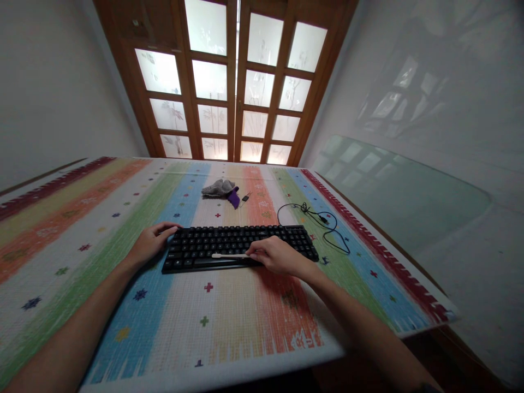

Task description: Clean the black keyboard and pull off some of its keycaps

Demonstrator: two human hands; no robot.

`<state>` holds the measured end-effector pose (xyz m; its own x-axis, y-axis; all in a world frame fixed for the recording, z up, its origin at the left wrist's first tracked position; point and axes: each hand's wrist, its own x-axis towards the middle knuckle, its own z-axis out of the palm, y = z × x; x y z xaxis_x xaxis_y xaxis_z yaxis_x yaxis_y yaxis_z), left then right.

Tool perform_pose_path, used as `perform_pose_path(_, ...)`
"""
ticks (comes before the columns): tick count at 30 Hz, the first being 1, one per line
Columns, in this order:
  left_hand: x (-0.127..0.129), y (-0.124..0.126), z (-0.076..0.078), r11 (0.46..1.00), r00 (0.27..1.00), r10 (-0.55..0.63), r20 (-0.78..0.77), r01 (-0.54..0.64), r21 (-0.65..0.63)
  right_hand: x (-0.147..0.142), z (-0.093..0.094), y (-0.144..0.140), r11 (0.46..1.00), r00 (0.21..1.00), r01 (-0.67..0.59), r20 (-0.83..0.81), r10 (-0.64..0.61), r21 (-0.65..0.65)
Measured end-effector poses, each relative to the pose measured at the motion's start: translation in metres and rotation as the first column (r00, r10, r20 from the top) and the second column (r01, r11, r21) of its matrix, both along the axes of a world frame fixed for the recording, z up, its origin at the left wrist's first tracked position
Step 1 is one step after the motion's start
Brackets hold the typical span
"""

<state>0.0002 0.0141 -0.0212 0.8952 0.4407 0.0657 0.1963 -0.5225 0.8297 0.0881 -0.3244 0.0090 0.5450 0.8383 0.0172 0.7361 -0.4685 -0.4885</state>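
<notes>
left hand (150,242) flat, open, steadying black keyboard (239,246); right hand (277,255) pinching thin white brush (229,255) laid along lower keys.

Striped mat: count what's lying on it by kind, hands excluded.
Keyboard: 1
Cable: 1
White slim tool, held in the right hand: 1
Grey cloth: 1
Purple item: 1
Small dark item: 1
Total: 6
</notes>
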Motion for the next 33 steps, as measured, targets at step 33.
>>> perform_pose_path(33,0.002,0.002,-0.001,0.998,1.0,-0.006,-0.005,0.006,0.055,0.021,0.004,-0.066,0.992,0.99,0.117,-0.076,-0.12,-0.04)
